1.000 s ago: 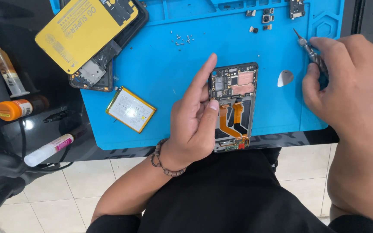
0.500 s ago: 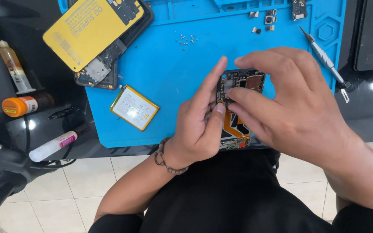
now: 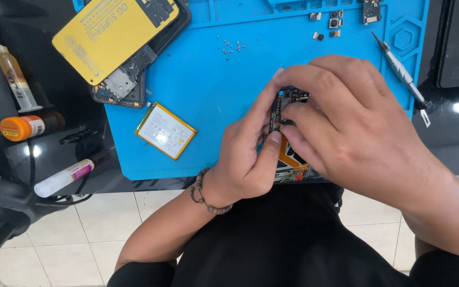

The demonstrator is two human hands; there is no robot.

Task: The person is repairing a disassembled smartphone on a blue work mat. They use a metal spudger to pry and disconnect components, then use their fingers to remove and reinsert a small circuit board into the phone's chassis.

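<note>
The right hand (image 3: 346, 122) has dropped the screwdriver (image 3: 402, 72), now lying at the mat's (image 3: 213, 79) two o'clock, and pinches narrowly at the open phone (image 3: 288, 101) at the mat's near edge. The left hand (image 3: 248, 154) steadies it, thumb pressed on.

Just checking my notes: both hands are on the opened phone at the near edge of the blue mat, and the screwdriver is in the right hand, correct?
Not quite. The head view shows the left hand and right hand both on the opened phone at the blue mat's near edge, but the screwdriver lies on the mat, apart from the right hand.
</note>
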